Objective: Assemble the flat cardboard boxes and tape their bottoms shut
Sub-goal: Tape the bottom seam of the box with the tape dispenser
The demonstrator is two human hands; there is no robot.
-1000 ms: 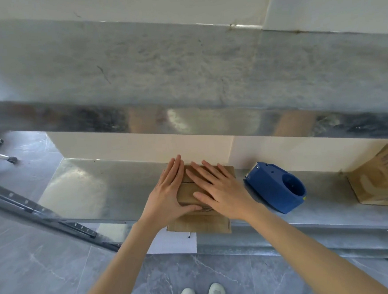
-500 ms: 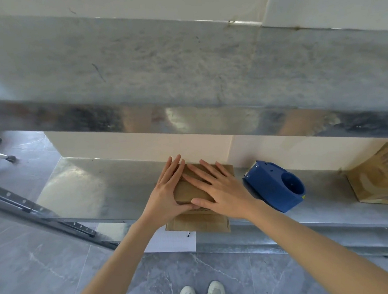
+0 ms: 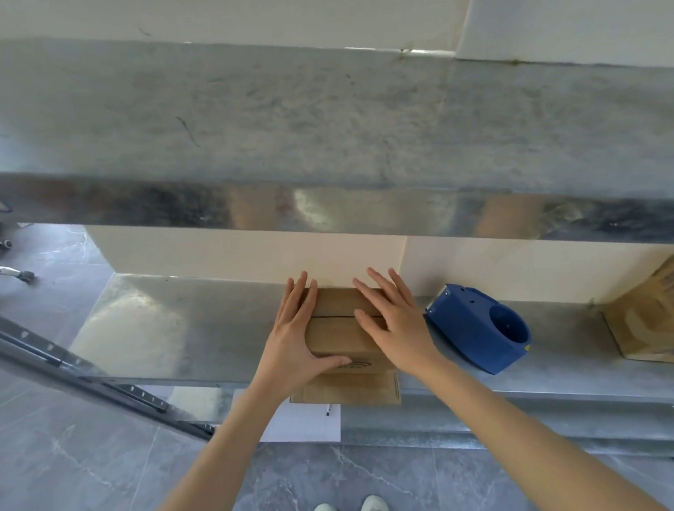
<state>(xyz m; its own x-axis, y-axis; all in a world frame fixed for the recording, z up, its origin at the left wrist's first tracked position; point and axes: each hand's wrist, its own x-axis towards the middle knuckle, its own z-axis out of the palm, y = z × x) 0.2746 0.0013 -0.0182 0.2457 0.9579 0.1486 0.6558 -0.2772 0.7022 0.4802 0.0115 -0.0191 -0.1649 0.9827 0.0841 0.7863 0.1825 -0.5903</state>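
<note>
A small brown cardboard box (image 3: pixel 343 336) stands on the lower metal shelf (image 3: pixel 181 330), its two flaps folded down and meeting in a seam across the top. My left hand (image 3: pixel 293 340) lies flat along the box's left side, fingers straight, thumb stretched across the near edge. My right hand (image 3: pixel 396 329) presses flat on the right part of the flaps with fingers spread. A blue tape dispenser (image 3: pixel 480 331) lies on the shelf just right of my right hand. The box's front face hangs slightly over the shelf edge.
Another cardboard box (image 3: pixel 666 312) sits at the far right of the shelf. A wide upper metal shelf (image 3: pixel 319 137) overhangs above. A white paper sheet (image 3: pixel 303 423) with a pen lies below the shelf edge. A slanted metal rail (image 3: pixel 76 369) crosses at left. Grey tiled floor lies beneath.
Both hands have slid apart across the box top, left hand to the left edge and right hand to the right, uncovering the flap seam between them.
</note>
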